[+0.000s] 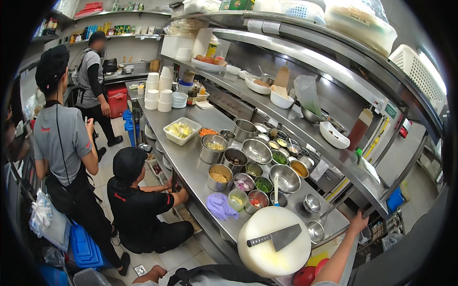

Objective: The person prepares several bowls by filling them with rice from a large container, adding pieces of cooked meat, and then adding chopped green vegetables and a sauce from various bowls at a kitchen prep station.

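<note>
My right hand (357,222) is wrapped around a metal post (375,206) of the shelf rack at the right end of the counter. Low in the picture my left hand (156,274) is close to my body, its fingers mostly hidden. Before me a thick round white cutting board (264,264) lies at the counter's near end. On it rests a cleaver (286,237) with a dark handle. Beyond the board are a blue-and-white spatula (276,191), a metal pot of cut tomatoes (256,203) and a purple cloth (221,206).
Several metal containers of ingredients cover the steel counter (195,152), with a white basket of chopped vegetables (182,131) farther along. A person in black (143,203) crouches at its left side, reaching underneath. Two people in grey (62,139) stand behind. An overhead shelf (225,80) holds bowls.
</note>
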Demonstrator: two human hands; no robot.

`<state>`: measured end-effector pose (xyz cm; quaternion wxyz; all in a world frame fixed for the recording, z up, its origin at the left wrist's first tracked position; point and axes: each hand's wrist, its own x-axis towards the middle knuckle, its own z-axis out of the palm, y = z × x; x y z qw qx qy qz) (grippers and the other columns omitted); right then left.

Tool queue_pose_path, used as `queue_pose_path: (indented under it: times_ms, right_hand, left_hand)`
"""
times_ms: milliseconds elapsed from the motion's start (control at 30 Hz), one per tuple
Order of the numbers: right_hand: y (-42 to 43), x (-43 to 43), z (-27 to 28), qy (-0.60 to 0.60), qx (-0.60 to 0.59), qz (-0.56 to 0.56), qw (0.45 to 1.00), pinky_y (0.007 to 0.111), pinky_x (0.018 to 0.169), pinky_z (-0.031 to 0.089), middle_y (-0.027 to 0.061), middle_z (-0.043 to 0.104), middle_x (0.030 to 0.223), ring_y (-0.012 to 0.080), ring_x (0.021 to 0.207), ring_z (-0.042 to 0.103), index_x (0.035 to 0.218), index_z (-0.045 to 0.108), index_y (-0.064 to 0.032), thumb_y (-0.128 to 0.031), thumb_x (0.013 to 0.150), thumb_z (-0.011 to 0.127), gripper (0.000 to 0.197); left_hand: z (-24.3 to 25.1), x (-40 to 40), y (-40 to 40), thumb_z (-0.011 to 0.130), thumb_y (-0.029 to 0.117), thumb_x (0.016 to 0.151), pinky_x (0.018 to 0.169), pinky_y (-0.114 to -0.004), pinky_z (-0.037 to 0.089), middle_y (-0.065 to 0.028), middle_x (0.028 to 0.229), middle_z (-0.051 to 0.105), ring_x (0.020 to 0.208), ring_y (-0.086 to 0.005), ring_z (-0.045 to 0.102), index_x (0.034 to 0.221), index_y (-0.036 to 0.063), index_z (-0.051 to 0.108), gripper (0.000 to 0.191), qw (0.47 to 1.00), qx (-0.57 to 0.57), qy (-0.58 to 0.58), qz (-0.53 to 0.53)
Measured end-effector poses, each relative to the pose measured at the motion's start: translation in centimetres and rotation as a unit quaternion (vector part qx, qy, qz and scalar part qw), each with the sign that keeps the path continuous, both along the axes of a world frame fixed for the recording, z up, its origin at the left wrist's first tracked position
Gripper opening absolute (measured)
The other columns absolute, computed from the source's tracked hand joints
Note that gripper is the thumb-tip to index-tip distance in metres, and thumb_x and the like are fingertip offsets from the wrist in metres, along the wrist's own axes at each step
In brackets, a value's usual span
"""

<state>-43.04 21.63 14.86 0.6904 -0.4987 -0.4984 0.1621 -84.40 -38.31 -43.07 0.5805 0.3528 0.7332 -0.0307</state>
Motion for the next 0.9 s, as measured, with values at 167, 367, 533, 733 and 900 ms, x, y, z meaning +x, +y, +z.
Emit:
queue_pose_path:
  times_ms: [167, 367, 533, 733, 900]
  right_hand:
    - [-0.1, 0.0, -0.1, 0.039, 0.056, 0.0, 0.998, 0.027, 0.039, 0.032, 0.0004, 0.044, 0.059, 0.0109, 0.041, 0.04, 0.088, 0.056, -0.0054, -0.011, 0.08, 0.06, 0.011]
    - [1.2, 0.3, -0.7, 0.033, 0.026, 0.012, 0.999, 0.027, 0.04, 0.036, 0.0007, 0.043, 0.059, 0.0121, 0.045, 0.043, 0.088, 0.056, -0.0059, -0.015, 0.083, 0.061, 0.011]
    - [1.5, 0.3, -0.9, 0.025, 0.02, 0.008, 0.999, 0.029, 0.039, 0.035, 0.0034, 0.05, 0.066, 0.0135, 0.043, 0.043, 0.094, 0.059, -0.0032, -0.014, 0.08, 0.062, 0.018]
    - [2.1, 1.4, -1.1, 0.015, 0.017, 0.003, 1.0, 0.028, 0.039, 0.034, 0.002, 0.048, 0.064, 0.0125, 0.044, 0.042, 0.092, 0.057, -0.0042, -0.018, 0.081, 0.063, 0.018]
    - [1.4, 0.5, -0.8, 0.039, 0.04, 0.062, 0.997, 0.029, 0.04, 0.034, 0.0032, 0.05, 0.066, 0.0132, 0.045, 0.042, 0.087, 0.057, -0.0023, -0.018, 0.08, 0.063, 0.018]
  left_hand:
    - [-0.3, -0.1, 2.4, 0.062, 0.016, 0.077, 0.068, -0.039, 0.053, -0.0132, 0.095, 0.069, 0.078, -0.0252, 0.067, 0.107, 0.0053, 0.066, 0.031, 0.986, -0.044, -0.038, 0.158]
    - [-1.0, 1.2, 2.1, 0.057, 0.018, 0.082, 0.067, -0.038, 0.053, -0.0124, 0.09, 0.068, 0.079, -0.0246, 0.067, 0.114, 0.013, 0.064, 0.033, 0.99, 0.068, -0.052, 0.112]
    - [-0.6, 1.9, 1.1, 0.053, 0.015, 0.081, 0.07, -0.039, 0.053, -0.016, 0.097, 0.068, 0.084, -0.0281, 0.067, 0.108, 0.0104, 0.066, 0.03, 0.997, 0.071, 0.015, -0.023]
    - [-1.6, 4.1, -0.7, 0.053, 0.018, 0.08, 0.078, -0.038, 0.052, -0.0161, 0.104, 0.067, 0.092, -0.029, 0.066, 0.099, 0.0091, 0.07, 0.027, 0.995, 0.08, 0.053, 0.012]
    - [-1.1, 7.9, -1.4, 0.053, 0.018, 0.08, 0.078, -0.039, 0.052, -0.0156, 0.102, 0.068, 0.093, -0.0288, 0.066, 0.101, 0.0109, 0.07, 0.028, 0.996, 0.036, 0.048, 0.063]
